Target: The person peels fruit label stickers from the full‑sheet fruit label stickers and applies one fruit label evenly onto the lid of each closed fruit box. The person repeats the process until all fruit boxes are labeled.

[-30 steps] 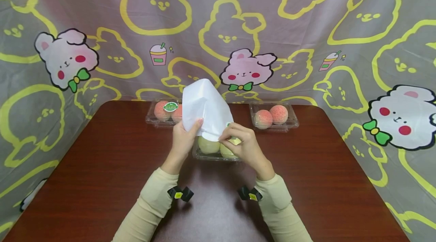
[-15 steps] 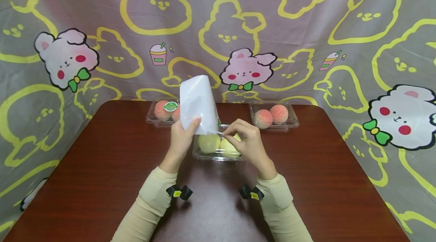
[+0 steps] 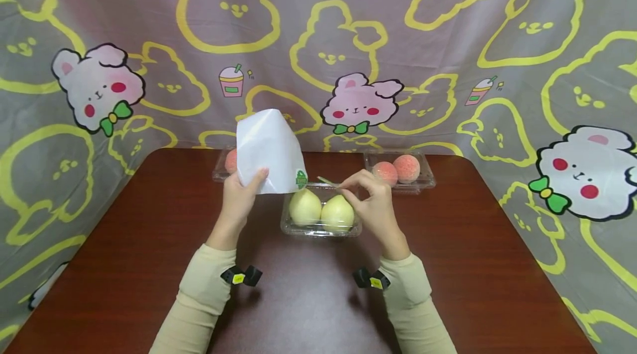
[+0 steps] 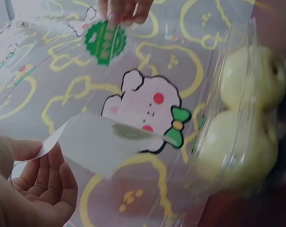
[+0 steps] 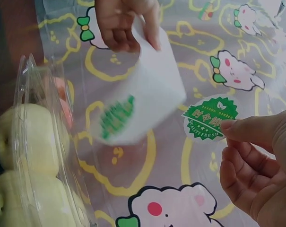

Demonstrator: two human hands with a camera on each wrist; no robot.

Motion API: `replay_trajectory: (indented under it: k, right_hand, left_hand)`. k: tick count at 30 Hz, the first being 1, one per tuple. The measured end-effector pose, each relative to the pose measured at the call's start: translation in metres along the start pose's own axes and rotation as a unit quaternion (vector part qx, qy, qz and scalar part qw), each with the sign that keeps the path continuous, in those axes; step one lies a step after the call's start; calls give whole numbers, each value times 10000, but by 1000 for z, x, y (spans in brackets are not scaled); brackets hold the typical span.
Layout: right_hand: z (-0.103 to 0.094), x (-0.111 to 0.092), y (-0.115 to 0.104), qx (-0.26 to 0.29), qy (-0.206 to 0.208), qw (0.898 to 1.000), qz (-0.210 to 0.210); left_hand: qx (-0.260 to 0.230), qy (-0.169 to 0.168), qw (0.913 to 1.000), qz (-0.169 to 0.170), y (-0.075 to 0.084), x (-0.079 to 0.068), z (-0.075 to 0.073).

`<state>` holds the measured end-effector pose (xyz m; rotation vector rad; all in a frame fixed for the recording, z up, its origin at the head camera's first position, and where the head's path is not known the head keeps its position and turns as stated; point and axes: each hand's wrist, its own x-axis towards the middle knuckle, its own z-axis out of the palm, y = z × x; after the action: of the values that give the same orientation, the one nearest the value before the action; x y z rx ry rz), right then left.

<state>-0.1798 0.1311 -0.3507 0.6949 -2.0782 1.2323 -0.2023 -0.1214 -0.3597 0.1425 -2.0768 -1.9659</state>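
My left hand (image 3: 238, 202) pinches a white sheet of backing paper (image 3: 269, 149) between thumb and fingers, with a green sticker still showing at its lower right corner. Between my right thumb and fingertip is a green round sticker (image 5: 211, 117) with a jagged edge and the words "Quality Fresh"; it is apart from the sheet. My right hand (image 3: 373, 204) is beside the back right of a clear plastic box (image 3: 320, 230). Inside that box sit two pale yellow-green round fruits (image 3: 305, 207). In the left wrist view, the peeled sticker (image 4: 105, 42) hangs from the right fingers.
At the back left, another clear box (image 3: 219, 174) holding pinkish-red balls is partly hidden behind the sheet. A third clear box (image 3: 427, 180) with two pinkish-red balls stands at the back right. A patterned curtain (image 3: 428, 38) surrounds the brown table (image 3: 463, 265).
The sticker has come off the sheet into my right hand. My left hand has moved left with the sheet, uncovering the yellow-green fruits, and the right hand has shifted slightly right.
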Motion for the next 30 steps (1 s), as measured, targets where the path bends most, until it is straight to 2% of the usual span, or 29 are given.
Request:
replay_trajectory:
  k: [5,12,20,25,30]
  right_hand:
    - [-6,-1,3,4,75,9998,173]
    - [-8,-1,5,-20,128,9997,197]
    - [-6,0,7,45,139,9998,142]
    - [-5,0,8,92,105,9996,255]
    - [-4,0,7,83,131,9996,245]
  left_hand:
    - [398,-55,9991,-122,1,3,-18]
    - [913,-438,9938,-448,1,5,-39]
    - [1248,-675,9886,-511,0,5,-57]
    - [1370,-1062,9829,-616,2,3,-64]
    - [1315,-1560,9746,-922,-3,4,-72]
